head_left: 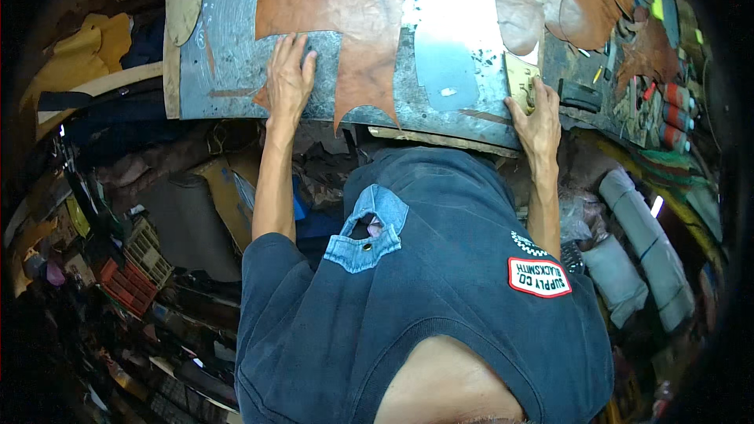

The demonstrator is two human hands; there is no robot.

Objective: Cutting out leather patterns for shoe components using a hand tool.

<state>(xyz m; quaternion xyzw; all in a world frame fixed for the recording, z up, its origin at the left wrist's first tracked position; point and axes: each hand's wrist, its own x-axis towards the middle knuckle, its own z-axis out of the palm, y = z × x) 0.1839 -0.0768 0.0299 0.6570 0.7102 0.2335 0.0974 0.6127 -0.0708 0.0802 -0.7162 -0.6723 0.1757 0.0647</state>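
Note:
My left hand [290, 82] lies open, palm down, on the grey metal-topped work surface [236, 71]. Its fingertips touch the lower edge of a large brown leather hide [330, 0], which has cut-out edges and a strip reaching the near side. A small scrap of brown leather [261, 97] shows beside the wrist. At the right, my right hand [539, 118] has its thumb and fingers around the near end of a yellowish-tan flat template [520, 71]. Left of it lies a pale blue-grey flat pattern piece [444, 55].
Rounded brown leather pieces [581, 4] lie at the far right. A dark block [580, 96], a yellow pencil [598, 74] and red-and-grey containers [677, 118] are nearby. Rolled material [648, 243] stands at the right; plastic baskets [129, 286] and clutter fill the left.

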